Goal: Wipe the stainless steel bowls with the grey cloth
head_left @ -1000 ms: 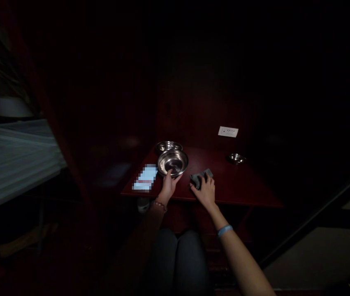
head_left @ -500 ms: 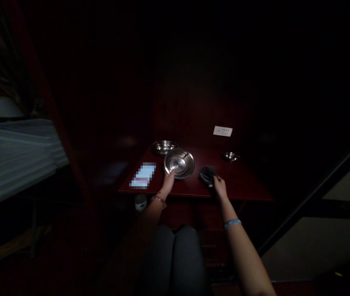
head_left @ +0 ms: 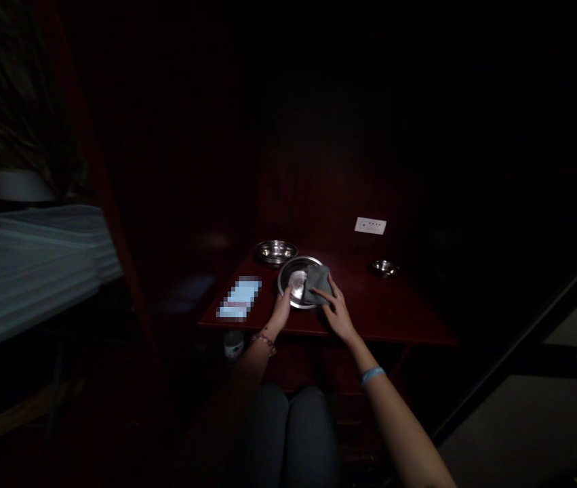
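My left hand [head_left: 280, 313] grips the near rim of a large steel bowl [head_left: 294, 282], tilted toward me over a dark red table [head_left: 390, 312]. A grey cloth [head_left: 316, 281] is pressed into the bowl's right side under the fingers of my right hand [head_left: 337, 311]. The room is very dark, so fine detail of the fingers is hard to read.
A second steel bowl [head_left: 275, 251] sits behind the held one. A small steel dish [head_left: 383, 267] stands at the table's right rear. A pale flat packet [head_left: 240, 298] lies at the left front. A white wall plate [head_left: 370, 226] is behind. Pale plastic lids [head_left: 28, 264] are stacked far left.
My right hand carried the grey cloth from the table surface on the right into the bowl. The bowl has shifted slightly and tilted more toward me in my left hand.
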{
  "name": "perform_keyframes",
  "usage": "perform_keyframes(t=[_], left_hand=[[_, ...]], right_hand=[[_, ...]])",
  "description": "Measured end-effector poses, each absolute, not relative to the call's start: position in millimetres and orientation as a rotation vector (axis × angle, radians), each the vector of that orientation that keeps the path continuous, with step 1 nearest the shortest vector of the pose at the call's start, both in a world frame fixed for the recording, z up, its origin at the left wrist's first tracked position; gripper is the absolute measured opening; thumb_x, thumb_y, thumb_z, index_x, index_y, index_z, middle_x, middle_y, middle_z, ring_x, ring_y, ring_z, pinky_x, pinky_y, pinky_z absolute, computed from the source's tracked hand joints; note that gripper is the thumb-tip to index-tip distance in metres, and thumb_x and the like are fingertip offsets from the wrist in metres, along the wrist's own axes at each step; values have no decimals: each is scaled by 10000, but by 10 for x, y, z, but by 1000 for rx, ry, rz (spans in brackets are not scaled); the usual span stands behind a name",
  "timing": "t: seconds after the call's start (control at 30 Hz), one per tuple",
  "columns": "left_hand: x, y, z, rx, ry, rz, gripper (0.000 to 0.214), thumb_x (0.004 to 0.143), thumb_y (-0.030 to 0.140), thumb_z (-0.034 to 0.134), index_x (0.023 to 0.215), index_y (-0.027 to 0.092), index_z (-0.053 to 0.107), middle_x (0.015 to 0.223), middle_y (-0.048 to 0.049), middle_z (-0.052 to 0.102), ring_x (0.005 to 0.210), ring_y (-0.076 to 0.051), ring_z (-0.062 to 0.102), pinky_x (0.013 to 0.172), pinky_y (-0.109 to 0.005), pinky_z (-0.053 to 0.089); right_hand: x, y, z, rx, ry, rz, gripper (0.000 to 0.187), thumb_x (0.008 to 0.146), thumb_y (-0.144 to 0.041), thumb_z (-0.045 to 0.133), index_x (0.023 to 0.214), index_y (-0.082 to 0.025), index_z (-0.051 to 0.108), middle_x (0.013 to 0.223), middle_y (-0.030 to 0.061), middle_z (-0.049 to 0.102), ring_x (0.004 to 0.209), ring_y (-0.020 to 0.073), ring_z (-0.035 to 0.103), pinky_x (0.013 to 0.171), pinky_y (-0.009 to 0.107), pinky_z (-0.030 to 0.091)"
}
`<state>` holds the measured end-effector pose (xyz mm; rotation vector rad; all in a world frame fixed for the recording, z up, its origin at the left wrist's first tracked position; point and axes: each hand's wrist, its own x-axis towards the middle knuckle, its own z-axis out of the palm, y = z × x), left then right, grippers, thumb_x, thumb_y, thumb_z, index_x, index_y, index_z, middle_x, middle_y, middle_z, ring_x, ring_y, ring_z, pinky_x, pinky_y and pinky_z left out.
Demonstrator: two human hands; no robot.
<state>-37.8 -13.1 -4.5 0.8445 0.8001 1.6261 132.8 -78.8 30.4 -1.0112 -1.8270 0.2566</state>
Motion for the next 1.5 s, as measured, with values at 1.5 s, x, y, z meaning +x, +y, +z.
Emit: perform_keyframes(t=[1.5], left_hand=[[-326, -579, 417, 1163, 590, 1597, 541, 827, 274, 604, 1350, 259, 467, 1452, -11, 435, 1360, -201, 373, 1161, -325, 245]], right_hand=[[1323, -358, -41, -1412, -1303, 355, 552, 649, -548, 707, 1075, -207, 621, 997, 93, 700, 891, 225, 667, 808, 364, 512]])
